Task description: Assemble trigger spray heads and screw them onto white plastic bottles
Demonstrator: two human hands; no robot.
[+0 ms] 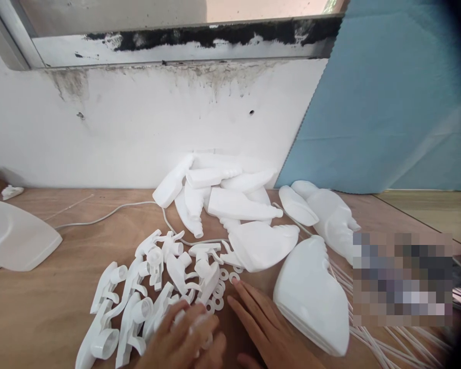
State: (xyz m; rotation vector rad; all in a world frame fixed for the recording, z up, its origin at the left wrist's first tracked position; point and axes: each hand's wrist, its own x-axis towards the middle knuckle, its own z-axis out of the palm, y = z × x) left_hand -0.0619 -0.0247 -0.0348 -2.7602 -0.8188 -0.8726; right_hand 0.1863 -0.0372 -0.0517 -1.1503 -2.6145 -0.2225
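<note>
Brown tabletop [38, 312] beneath them, two bare hands reach in from six o'clock. The left hand [184, 330], blurred and fingers bent, covers part of the heap; whether it grips anything cannot be told. The right hand [266, 323] holds nothing visible, its fingers extended and narrowly spread, one fingertip at a ring.

Flat white rings [218, 295], several overlapping, lie between the hands toward twelve o'clock. Judging by their thinness, they are best parted with a light fingertip and pinched singly by the edge, the right hand steadying strays. White spray heads [178, 274] crowd from nine to twelve o'clock of the left hand; a low, careful wrist should avoid snagging their triggers.

Just beside the right hand, at two o'clock, lies a white bottle [311, 297], best left undisturbed; thin tubes [342, 281] lie beyond it at three. Farther off, at twelve, more bottles [238, 202] pile against a stained white wall [157, 118].
</note>
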